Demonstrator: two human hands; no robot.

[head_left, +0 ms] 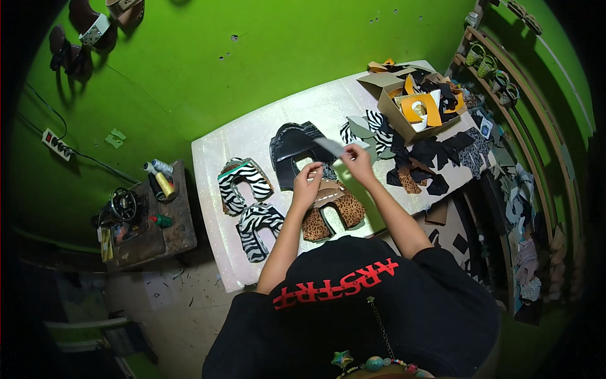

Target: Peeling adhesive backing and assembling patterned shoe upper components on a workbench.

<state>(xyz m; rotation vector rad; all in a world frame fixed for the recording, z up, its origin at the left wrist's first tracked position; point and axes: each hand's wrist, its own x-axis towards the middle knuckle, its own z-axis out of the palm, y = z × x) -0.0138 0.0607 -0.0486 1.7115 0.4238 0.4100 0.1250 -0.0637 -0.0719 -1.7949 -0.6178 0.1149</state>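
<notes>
Over the white table, my right hand (pixel 358 164) pinches a thin, pale grey flat piece (pixel 328 148) that tilts up to the left. My left hand (pixel 307 182) is closed close by, fingertips bent together; whatever it may hold is too small to tell. Beneath both hands lie a stack of black U-shaped shoe-upper pieces (pixel 285 150) and, nearer to me, leopard-print U-shaped pieces (pixel 349 207) with a brown part on top. Left of these are two groups of zebra-print U-shaped pieces, one farther (pixel 232 186) and one nearer (pixel 252 237).
Toward the back right of the table (pixel 211 158) stands a cardboard box (pixel 404 114) full of offcuts. Black scraps (pixel 435 151) and zebra scraps (pixel 377 126) lie around it. On the left is a sewing machine table (pixel 170 234) with thread spools (pixel 163 183); on the right, a wooden shoe rack (pixel 514 66).
</notes>
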